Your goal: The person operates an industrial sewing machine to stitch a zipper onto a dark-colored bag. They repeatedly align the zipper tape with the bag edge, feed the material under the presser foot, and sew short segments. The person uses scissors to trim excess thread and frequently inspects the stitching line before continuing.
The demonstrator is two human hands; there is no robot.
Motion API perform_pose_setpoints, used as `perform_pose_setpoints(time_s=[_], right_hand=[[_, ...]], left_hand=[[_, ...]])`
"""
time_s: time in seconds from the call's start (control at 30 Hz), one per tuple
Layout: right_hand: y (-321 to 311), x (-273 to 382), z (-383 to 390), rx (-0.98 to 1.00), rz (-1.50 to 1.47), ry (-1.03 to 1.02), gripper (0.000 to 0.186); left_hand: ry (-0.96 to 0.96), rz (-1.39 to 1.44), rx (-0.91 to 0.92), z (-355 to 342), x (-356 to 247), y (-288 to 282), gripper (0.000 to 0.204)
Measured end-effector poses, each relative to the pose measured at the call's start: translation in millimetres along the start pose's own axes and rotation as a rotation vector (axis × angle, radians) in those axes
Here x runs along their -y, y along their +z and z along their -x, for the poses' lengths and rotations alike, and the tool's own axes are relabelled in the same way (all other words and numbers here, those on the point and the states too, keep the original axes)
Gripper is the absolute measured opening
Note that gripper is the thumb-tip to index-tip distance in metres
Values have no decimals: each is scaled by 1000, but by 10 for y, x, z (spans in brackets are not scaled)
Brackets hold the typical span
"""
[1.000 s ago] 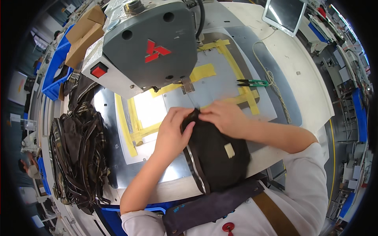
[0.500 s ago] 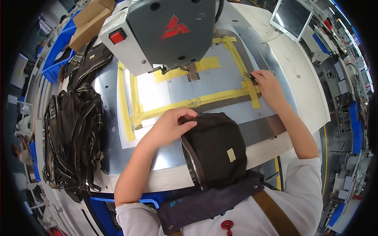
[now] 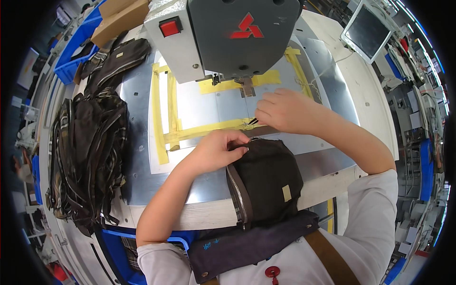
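Observation:
A dark brown fabric bag piece (image 3: 266,175) hangs over the front edge of the machine table, with a metal zipper (image 3: 240,192) along its left side and a small pale yellow patch on its front. Its top edge is pinched between the thumb and fingers of my left hand (image 3: 216,151). My right hand (image 3: 289,113) is closed around a small dark tool with two thin prongs, which looks like tweezers (image 3: 253,121). The prongs point at the taped strip just beyond the bag's top edge. Most of the tool is hidden inside my fingers.
The grey sewing machine head (image 3: 237,38) overhangs the metal plate, which carries yellow tape strips (image 3: 206,130). A heap of dark zippered pieces (image 3: 90,156) lies to the left. Behind it are a blue bin (image 3: 71,61) and a cardboard box (image 3: 121,21). A screen (image 3: 368,31) stands far right.
My right hand has come left with the tweezers, from the right tape strip to near the bag's top edge. My left hand keeps its pinch on the bag piece. The whole view has shifted slightly.

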State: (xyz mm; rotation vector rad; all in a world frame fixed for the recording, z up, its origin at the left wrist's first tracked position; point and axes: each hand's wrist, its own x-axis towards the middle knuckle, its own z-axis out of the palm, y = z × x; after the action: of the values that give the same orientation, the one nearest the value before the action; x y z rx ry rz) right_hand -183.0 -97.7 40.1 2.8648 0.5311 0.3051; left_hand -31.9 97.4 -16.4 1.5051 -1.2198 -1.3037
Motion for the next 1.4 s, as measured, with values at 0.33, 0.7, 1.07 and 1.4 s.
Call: perform_pose_setpoints(time_s=[0.33,0.7,1.07,1.4], right_hand=[[291,59,144,137,-237,264,25],[209,368,536,-167,-584,592,29],[123,758,456,-643,-513,229,28],[89,793,478,-715,-266,59,22]], left_hand=[[41,-46,-27,27,-136,34,17],[739,-602,-480,49,-149,227,22],[1077,-798,-572,56,-146,277,31],[1026,-728,-642,79,-56,301,33]])
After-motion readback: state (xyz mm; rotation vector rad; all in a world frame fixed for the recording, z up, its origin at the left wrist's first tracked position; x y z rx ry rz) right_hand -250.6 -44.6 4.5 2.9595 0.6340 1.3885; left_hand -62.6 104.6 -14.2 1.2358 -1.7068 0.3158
